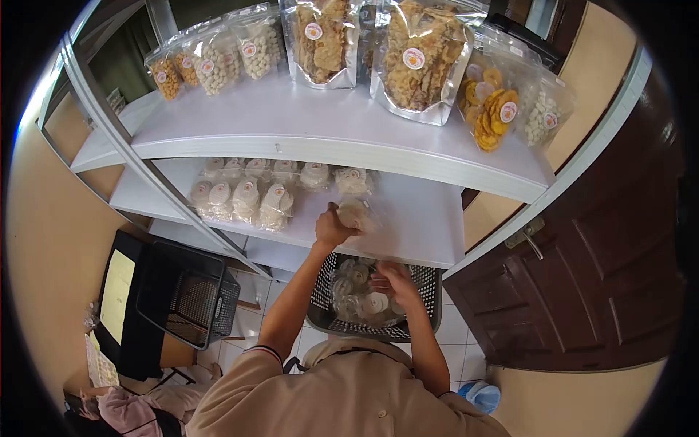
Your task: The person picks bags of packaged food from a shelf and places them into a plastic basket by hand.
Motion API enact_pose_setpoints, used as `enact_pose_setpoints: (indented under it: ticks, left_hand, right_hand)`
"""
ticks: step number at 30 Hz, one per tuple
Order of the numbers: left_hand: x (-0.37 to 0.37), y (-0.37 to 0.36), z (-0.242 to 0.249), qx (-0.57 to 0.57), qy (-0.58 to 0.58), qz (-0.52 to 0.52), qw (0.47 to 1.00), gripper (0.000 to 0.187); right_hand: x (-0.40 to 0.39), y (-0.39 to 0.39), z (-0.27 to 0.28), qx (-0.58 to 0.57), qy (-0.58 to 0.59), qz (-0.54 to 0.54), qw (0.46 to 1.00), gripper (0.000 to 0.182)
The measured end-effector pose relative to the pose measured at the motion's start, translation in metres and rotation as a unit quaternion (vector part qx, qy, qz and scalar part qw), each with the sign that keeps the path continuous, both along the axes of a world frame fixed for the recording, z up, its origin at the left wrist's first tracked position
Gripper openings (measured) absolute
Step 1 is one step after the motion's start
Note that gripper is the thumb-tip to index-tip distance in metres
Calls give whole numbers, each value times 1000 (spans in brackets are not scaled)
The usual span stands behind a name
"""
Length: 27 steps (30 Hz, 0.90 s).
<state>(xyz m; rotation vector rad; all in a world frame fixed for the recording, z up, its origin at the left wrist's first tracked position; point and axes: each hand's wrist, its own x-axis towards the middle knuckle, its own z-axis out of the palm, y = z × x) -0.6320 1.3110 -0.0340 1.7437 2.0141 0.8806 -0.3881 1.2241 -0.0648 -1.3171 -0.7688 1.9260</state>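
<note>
Your left hand (331, 229) has its grip closed around a clear packet of pale crackers (355, 215), fingers wrapped on the packet's near edge as it rests on the lower shelf (429, 226) at the middle of the frame. Keep that grip light, since the contents look brittle, and set the packet flat and in line with the row of similar white packets (244, 200) to the left of it, with its round label facing up like theirs. Your right hand (393, 284) is down in the dark plastic basket (429, 288) just below the shelf edge, fingers curled over the packets inside; whether it has actually closed on one I cannot tell, because the hand is blurred. Lift from there by a packet's edge, not by pressing down on the pile. On the top shelf (291, 124) above stand larger pouches of chips and crackers (415, 62). A second, empty black basket (189, 295) sits at lower left.
</note>
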Motion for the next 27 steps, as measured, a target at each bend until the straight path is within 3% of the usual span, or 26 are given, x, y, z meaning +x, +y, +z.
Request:
enact_pose_setpoints:
  ticks: [1, 3, 5, 7, 8, 9, 10, 12, 13, 14, 15, 17, 18, 19, 20, 21, 22, 23, 24, 25, 27]
  left_hand:
    - [4, -8, -2, -1, 4, -3, 1000, 105]
    - [20, -35, -12, 60, -120, -3, 991, 76]
    - [41, -62, -75, 55, -42, -59, 996, 50]
    - [65, -110, -35, 120, 1, -174, 977, 35]
    - [65, -117, -11, 120, 2, -174, 977, 35]
    - [63, -119, 12, 6, 10, -118, 993, 34]
    - [61, -114, 25, -109, 17, -58, 992, 32]
    - [53, -81, 36, 39, 86, 14, 995, 33]
    - [47, -63, 43, 132, 104, -15, 986, 35]
    - [39, -44, 43, 171, 144, -59, 973, 53]
    - [30, -26, 26, 191, 171, -77, 964, 68]
    - [23, -17, -2, 143, 182, -91, 969, 75]
    - [27, -25, 4, 147, 180, -90, 968, 75]
    - [34, -39, 8, 121, 188, -100, 970, 77]
    - [41, -51, 9, 93, 198, -113, 969, 78]
    - [48, -62, -3, 110, 200, -152, 962, 76]
    - [56, -76, -17, 122, 202, -190, 953, 73]
    - [66, -92, -17, 120, 203, -193, 952, 73]
    - [78, -109, -7, 150, 129, -234, 952, 68]
    - [84, -116, 5, 182, 56, -271, 944, 63]
    - [72, -102, 31, 177, 45, -289, 940, 60]
  right_hand:
    - [-4, 3, 1, -1, 4, -3, 1000, 54]
    - [-11, 8, 12, -113, 187, -44, 975, 53]
    - [-11, 4, 9, -82, 229, -25, 970, 49]
    - [-7, -5, 0, -54, 271, -6, 961, 45]
    - [1, -9, -9, -24, 189, 35, 981, 43]
    - [9, -12, -16, 8, 105, 74, 992, 42]
    - [17, -20, -23, 0, 94, 72, 993, 41]
    - [40, -21, -53, -7, 23, 122, 992, 42]
    - [48, -23, -74, -16, -45, 171, 984, 43]
    - [54, -26, -94, 56, -168, 103, 979, 44]
    - [52, -25, -76, 57, -169, 108, 978, 44]
    - [46, -18, -9, 119, -452, 120, 876, 46]
    - [46, -11, -21, 97, -384, 103, 913, 44]
    - [51, -5, -31, 100, -386, 97, 912, 44]
    - [45, -5, -26, 63, -201, 42, 977, 42]
    - [36, -8, -19, 22, -6, -13, 1000, 41]
    - [25, -14, -10, 20, -3, -17, 1000, 41]
    - [14, -17, 2, -14, 76, -35, 996, 39]
    - [9, -16, 8, -47, 153, -51, 986, 38]
    - [13, -14, -4, -44, 152, -49, 986, 38]
    - [22, -14, -26, 50, 80, 31, 995, 37]
